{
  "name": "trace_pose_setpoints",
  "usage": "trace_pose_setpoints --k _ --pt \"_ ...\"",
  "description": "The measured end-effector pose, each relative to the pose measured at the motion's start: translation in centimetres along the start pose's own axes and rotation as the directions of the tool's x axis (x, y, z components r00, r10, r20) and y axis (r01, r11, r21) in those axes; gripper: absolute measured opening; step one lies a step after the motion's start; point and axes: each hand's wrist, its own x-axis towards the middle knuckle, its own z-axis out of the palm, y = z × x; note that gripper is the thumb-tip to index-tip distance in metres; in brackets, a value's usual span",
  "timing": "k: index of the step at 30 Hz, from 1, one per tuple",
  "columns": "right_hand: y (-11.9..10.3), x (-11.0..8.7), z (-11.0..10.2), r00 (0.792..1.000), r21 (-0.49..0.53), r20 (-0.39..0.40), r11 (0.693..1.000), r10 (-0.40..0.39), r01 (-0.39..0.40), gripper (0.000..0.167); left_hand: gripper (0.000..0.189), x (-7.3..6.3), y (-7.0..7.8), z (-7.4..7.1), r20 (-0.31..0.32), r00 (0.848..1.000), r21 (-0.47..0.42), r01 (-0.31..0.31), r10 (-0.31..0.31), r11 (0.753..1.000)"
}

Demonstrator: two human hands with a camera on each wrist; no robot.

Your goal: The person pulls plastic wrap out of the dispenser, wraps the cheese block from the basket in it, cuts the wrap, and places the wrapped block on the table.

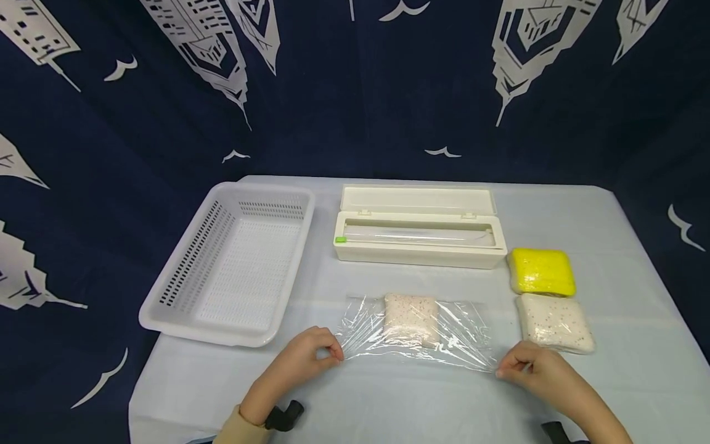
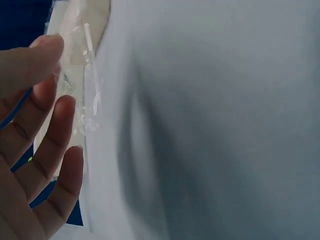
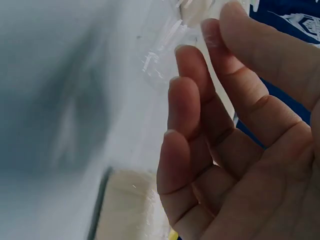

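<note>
A sheet of clear cling film (image 1: 466, 327) stretches sideways across the white table, creased and shiny. At its middle is a beige, speckled square block (image 1: 410, 313), with film over its lower part. My left hand (image 1: 310, 354) pinches the near left corner of the film between thumb and index finger; the other fingers are loosely bent in the left wrist view. At the near right corner, my right hand (image 1: 535, 370) pinches the film between thumb and fingertip. Just beyond the right hand lies a film-wrapped, pale speckled block (image 1: 556, 324).
A white perforated basket (image 1: 283, 308) stands at left. Behind the film, a cream cling film dispenser box (image 1: 418, 256) has its lid raised, showing a clear roll (image 1: 416, 235) inside. A shiny yellow block (image 1: 542, 271) lies behind the pale wrapped one. Dark patterned cloth (image 1: 355, 111) hangs behind the table.
</note>
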Motion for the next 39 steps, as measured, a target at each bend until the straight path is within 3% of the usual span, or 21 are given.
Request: trace_pose_setpoints --k 7,14,17,21,24,26,30,32,36,39 --pt "-0.4 1.0 1.0 0.983 -0.105 0.055 0.98 0.175 -0.169 0.012 0.017 0.3 0.1 1.0 -0.007 0.999 0.154 0.041 -0.04 0.987" --pt "-0.3 1.6 1.4 0.987 -0.159 0.032 0.976 0.158 -0.151 0.014 0.015 0.6 0.3 1.4 -0.042 0.997 0.229 0.073 -0.065 0.971" --pt "-0.2 1.7 1.5 0.987 -0.154 0.051 0.978 0.153 -0.143 0.012 0.014 0.8 0.3 1.5 -0.013 0.996 0.228 0.087 -0.087 0.97" --pt "-0.2 1.7 1.3 0.974 -0.134 0.113 0.975 0.194 -0.178 0.016 0.014 0.8 0.4 1.1 0.064 0.988 0.163 0.13 -0.142 0.978" --pt "-0.6 1.8 0.7 0.964 -0.131 0.128 0.968 0.232 -0.216 0.022 0.013 0.9 0.6 0.3 0.093 0.969 0.121 0.218 -0.23 0.968" --pt "-1.0 1.9 0.2 0.963 -0.125 0.093 0.963 0.253 -0.241 0.025 0.011 1.1 0.8 -0.5 0.088 0.949 0.117 0.291 -0.302 0.949" --pt "-2.1 3.5 -0.3 0.961 -0.081 -0.037 0.958 0.272 -0.275 0.033 0.006 2.6 0.8 -1.7 -0.005 0.907 0.087 0.42 -0.421 0.903" --pt "-2.4 4.6 -0.2 0.955 -0.06 -0.09 0.956 0.283 -0.288 0.039 0.014 3.8 0.7 -1.7 -0.067 0.881 0.036 0.471 -0.468 0.881" --pt "-2.7 6.8 0.6 0.939 -0.018 -0.143 0.947 0.314 -0.319 0.047 0.03 6.7 0.7 -1.0 -0.145 0.84 -0.069 0.518 -0.522 0.853" --pt "-2.7 7.9 1.1 0.929 0.005 -0.17 0.943 0.328 -0.332 0.043 0.03 8.3 0.6 -0.2 -0.169 0.831 -0.097 0.522 -0.531 0.848"
